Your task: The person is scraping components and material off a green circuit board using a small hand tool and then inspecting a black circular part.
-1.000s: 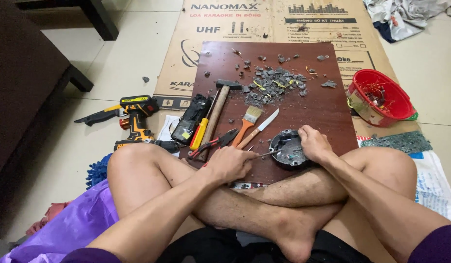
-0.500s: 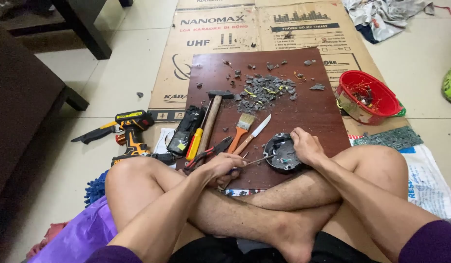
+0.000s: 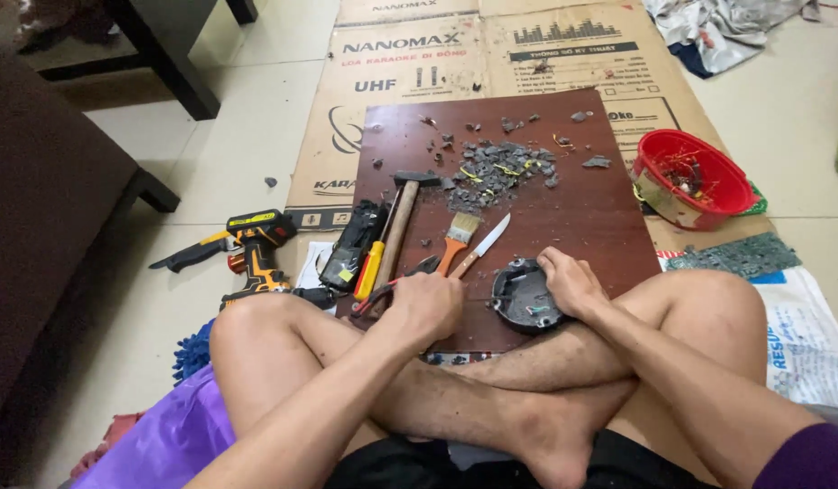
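Beside the right hand (image 3: pixel 571 283), which grips its rim, sits the round dark grey metal housing (image 3: pixel 522 296) on the brown wooden board (image 3: pixel 582 217). Since a second ago the left hand (image 3: pixel 425 306) has clenched over what seems the red-handled pliers (image 3: pixel 394 283), lying just left of the orange-handled brush (image 3: pixel 455 238).

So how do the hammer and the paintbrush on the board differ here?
The hammer is longer, with a dark metal head pointing away from the person; the paintbrush is shorter, its pale bristles at the far end. The hammer's handle is plain wood colour, the paintbrush's is orange. The left hand rests by the paintbrush's handle end; the hammer lies further left. Both lie flat on the brown board, handles toward the person.
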